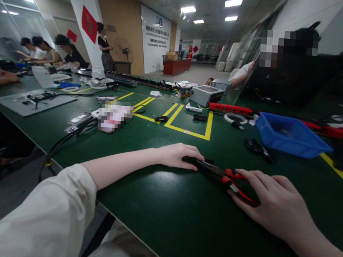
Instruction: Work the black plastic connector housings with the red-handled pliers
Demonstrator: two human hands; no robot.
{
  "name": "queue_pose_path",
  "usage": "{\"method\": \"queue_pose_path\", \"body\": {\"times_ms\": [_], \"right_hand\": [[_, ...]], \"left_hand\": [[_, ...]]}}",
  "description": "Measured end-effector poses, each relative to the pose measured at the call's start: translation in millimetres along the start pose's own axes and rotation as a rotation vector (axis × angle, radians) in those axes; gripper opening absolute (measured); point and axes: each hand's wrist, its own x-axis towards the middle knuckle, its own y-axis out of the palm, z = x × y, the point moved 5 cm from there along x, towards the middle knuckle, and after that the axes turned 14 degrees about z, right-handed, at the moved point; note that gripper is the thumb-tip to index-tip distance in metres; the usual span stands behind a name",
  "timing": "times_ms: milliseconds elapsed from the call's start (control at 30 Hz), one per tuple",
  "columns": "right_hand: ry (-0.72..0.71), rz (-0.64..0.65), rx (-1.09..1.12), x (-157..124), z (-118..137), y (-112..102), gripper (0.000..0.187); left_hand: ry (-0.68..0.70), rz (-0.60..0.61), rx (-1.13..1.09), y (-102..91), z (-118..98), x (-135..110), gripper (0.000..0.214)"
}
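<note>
My right hand (pixel 273 196) is closed around the red handles of a pair of pliers (pixel 229 180), whose dark jaws point left. The jaw tips reach a small black part (pixel 191 160) in the fingers of my left hand (pixel 179 155). Whether the jaws grip that part or only touch it, I cannot tell. Its exact kind does not show, as my left fingers partly cover it. Both hands are low over the green table (pixel 160 195).
Right of centre stands a blue bin (pixel 291 136), with black pieces (pixel 259 149) beside it. Farther back are a grey power supply unit (pixel 206 95) and red strips (pixel 231 108). A phone (pixel 115 117) and cables (pixel 65 138) lie left. Other people sit around the table.
</note>
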Motion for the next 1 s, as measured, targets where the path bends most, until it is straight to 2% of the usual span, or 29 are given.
{"method": "queue_pose_path", "body": {"times_ms": [267, 467, 633, 833, 1000], "right_hand": [[-0.013, -0.027, -0.032, 0.9, 1.8, -5.2, 0.042], [0.022, -0.019, -0.025, 1.1, 0.5, -4.5, 0.049], [0.112, 0.069, -0.016, 0.1, -4.9, -0.1, 0.057], [0.243, 0.098, -0.102, -4.1, -18.0, 3.0, 0.050], [0.310, 0.084, -0.141, -5.8, -29.8, -3.6, 0.044]], "left_hand": [[0.021, 0.007, -0.006, 0.4, -2.2, 0.0, 0.036], [0.002, -0.027, -0.039, -1.6, -1.8, 0.4, 0.030], [-0.016, -0.067, 0.001, -2.6, 0.7, 1.0, 0.025], [-0.014, -0.056, -0.006, -2.6, 2.3, 1.8, 0.019], [-0.028, -0.058, 0.002, -3.4, -0.7, 1.8, 0.019]]}}
